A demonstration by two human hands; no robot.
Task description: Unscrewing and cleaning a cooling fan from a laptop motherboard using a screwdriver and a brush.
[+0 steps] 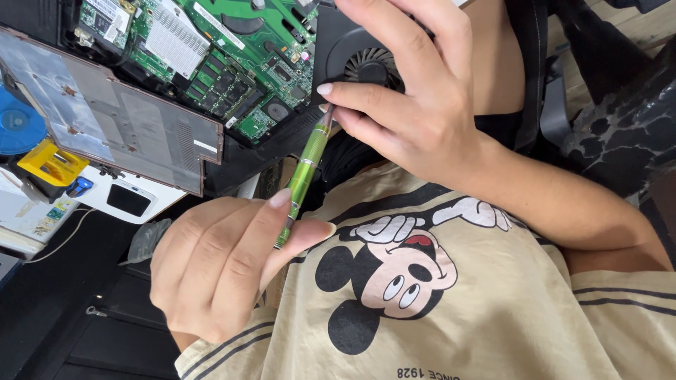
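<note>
The left hand (218, 267) is curled, its thumb and forefinger pinched on the lower end of a green screwdriver (304, 174). The right hand (415, 105) pinches the tool's metal tip between thumb and forefinger, its other fingers spread over a black fan (370, 67). The screwdriver slants between the two hands, over the person's beige printed shirt (493, 309).

It looks light and stiff, a thin see-through plastic handle with metal bands. It is probably smooth and a bit slippery, so the handle's middle or the banded end seems the surest place to grip. The fine tip is likely the part that could bend or slip.

Far left of the left hand lies a blue disc (17, 123), with a yellow block (51, 163) below it and a white box with a dark window (127, 197) beside that. Above the left hand a grey cover panel (113, 119) leans, with a small white label (205, 146) near its edge. Left of the right hand sits the green circuit board (232, 63), carrying a ribbed silver heatsink (172, 39) and small white stickers.
</note>
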